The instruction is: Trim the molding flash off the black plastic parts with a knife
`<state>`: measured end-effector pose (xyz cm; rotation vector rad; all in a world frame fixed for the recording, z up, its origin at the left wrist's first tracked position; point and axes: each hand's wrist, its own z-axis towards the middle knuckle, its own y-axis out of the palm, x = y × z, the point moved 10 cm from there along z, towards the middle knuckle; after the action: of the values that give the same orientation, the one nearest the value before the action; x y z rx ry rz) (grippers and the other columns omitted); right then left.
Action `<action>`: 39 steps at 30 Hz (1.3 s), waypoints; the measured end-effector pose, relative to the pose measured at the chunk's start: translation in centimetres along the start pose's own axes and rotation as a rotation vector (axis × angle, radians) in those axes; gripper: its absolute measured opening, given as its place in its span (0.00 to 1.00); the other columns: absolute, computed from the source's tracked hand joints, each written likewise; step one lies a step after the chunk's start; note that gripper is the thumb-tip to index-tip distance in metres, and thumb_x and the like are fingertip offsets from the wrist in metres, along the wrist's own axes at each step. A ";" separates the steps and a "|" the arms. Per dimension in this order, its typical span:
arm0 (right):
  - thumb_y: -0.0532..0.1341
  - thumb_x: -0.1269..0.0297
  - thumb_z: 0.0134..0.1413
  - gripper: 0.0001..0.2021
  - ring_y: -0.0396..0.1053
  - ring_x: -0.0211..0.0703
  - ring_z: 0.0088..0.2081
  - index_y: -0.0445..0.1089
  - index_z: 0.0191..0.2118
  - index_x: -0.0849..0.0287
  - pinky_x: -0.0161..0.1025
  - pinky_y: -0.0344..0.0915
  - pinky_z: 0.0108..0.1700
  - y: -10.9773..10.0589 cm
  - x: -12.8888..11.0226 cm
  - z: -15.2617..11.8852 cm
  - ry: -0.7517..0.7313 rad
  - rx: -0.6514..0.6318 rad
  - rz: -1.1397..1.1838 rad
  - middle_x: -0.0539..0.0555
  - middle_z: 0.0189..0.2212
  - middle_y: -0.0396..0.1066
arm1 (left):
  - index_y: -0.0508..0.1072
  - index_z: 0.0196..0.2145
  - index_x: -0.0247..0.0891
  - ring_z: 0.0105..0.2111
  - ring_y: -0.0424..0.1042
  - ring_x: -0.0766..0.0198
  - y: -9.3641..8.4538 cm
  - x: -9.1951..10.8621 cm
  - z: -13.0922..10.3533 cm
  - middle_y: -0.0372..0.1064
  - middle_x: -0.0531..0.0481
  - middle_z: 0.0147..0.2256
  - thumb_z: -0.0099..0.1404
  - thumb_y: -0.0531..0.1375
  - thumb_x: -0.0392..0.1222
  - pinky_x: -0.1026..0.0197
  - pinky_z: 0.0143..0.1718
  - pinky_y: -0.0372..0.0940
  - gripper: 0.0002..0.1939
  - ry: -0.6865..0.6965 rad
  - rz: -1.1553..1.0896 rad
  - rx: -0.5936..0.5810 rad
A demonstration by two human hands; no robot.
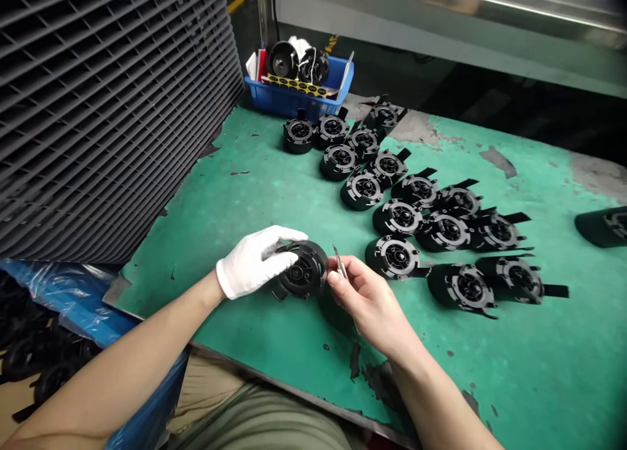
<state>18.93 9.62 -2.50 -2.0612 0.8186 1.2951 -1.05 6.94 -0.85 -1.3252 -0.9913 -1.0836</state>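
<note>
My left hand (255, 260), in a white glove, is closed around a round black plastic housing (306, 277). The housing is tilted so that its ringed, spoked face shows, with a tab sticking out at the lower left. Bare and closed, my right hand (360, 293) is just right of the housing. It pinches a small pointed metal blade, like a trimming knife (340, 265), whose tip points up and away; most of its handle is hidden in the fingers. Whether the right fingertips touch the housing's rim I cannot tell.
Several similar black housings (394, 255) stand in slanting rows to the right. A lone black part (602, 226) lies at the right edge. Behind is a blue bin (294, 100) holding parts. Stacked grey grids (108, 110) rise at left; blue plastic sheeting (73, 306) hangs below.
</note>
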 end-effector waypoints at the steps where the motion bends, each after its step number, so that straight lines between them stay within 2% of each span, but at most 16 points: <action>1: 0.62 0.40 0.68 0.23 0.63 0.39 0.33 0.72 0.54 0.54 0.37 0.61 0.33 0.5 0.3 -0.2 0.029 -0.017 0.058 0.49 0.35 0.69 | 0.77 0.57 0.37 0.56 0.79 0.51 0.0 0.2 0.1 0.79 0.40 0.55 0.73 0.64 0.56 0.52 0.61 0.74 0.24 -0.007 -0.047 0.002; 5: 0.64 0.35 0.64 0.30 0.58 0.36 0.28 0.70 0.56 0.58 0.36 0.55 0.28 1.7 0.6 -0.8 0.083 -0.043 0.202 0.47 0.30 0.63 | 0.80 0.53 0.35 0.51 0.82 0.50 0.2 0.5 0.1 0.82 0.39 0.51 0.69 0.67 0.65 0.52 0.57 0.77 0.31 -0.037 -0.160 0.003; 9: 0.64 0.33 0.63 0.34 0.57 0.37 0.27 0.68 0.58 0.58 0.36 0.53 0.28 2.3 1.0 -1.4 0.103 -0.053 0.219 0.45 0.26 0.61 | 0.82 0.52 0.35 0.52 0.82 0.49 0.2 0.4 -0.1 0.82 0.38 0.50 0.69 0.64 0.70 0.52 0.58 0.75 0.34 -0.003 -0.144 0.019; 14: 0.63 0.34 0.64 0.34 0.57 0.36 0.26 0.68 0.59 0.59 0.35 0.53 0.28 2.8 1.4 -1.8 0.111 -0.057 0.240 0.45 0.25 0.63 | 0.82 0.53 0.39 0.53 0.81 0.52 0.0 -0.5 -0.1 0.82 0.43 0.51 0.76 0.58 0.64 0.54 0.57 0.76 0.27 -0.046 -0.072 0.043; 18: 0.64 0.37 0.65 0.31 0.58 0.36 0.28 0.68 0.60 0.58 0.35 0.53 0.28 2.7 1.5 -2.0 0.109 -0.030 0.276 0.45 0.27 0.63 | 0.83 0.53 0.41 0.52 0.81 0.56 -0.1 0.3 0.1 0.83 0.46 0.51 0.79 0.55 0.57 0.56 0.60 0.74 0.22 0.018 0.042 0.037; 21: 0.65 0.38 0.65 0.30 0.58 0.36 0.29 0.68 0.60 0.58 0.35 0.53 0.29 2.4 1.6 -2.2 0.108 -0.005 0.301 0.46 0.29 0.63 | 0.82 0.54 0.42 0.53 0.81 0.56 0.0 0.2 0.1 0.82 0.48 0.51 0.80 0.54 0.54 0.56 0.61 0.74 0.21 0.004 0.085 0.021; 25: 0.66 0.40 0.64 0.30 0.58 0.36 0.29 0.68 0.61 0.57 0.35 0.55 0.29 2.1 1.8 -2.2 0.094 0.023 0.323 0.46 0.30 0.62 | 0.81 0.56 0.42 0.56 0.80 0.55 0.3 0.1 0.0 0.82 0.48 0.53 0.80 0.53 0.53 0.55 0.63 0.73 0.21 0.001 0.096 -0.001; 33: 0.70 0.44 0.62 0.28 0.57 0.34 0.30 0.70 0.60 0.56 0.34 0.53 0.28 1.4 1.6 -2.2 0.059 0.118 0.401 0.46 0.33 0.60 | 0.75 0.63 0.40 0.63 0.75 0.56 0.8 1.2 0.0 0.75 0.46 0.63 0.80 0.53 0.52 0.56 0.70 0.66 0.23 0.060 0.126 -0.068; 39: 0.70 0.44 0.62 0.29 0.56 0.34 0.29 0.71 0.60 0.56 0.34 0.53 0.28 1.4 1.8 -2.3 0.059 0.121 0.419 0.45 0.32 0.59 | 0.75 0.64 0.40 0.62 0.76 0.55 1.1 1.1 -0.2 0.75 0.46 0.63 0.80 0.53 0.54 0.56 0.69 0.68 0.24 0.062 0.131 -0.093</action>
<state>19.79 6.72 -3.48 -1.9018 1.3757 1.3609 0.22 6.68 -0.02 -1.4039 -0.8053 -1.0747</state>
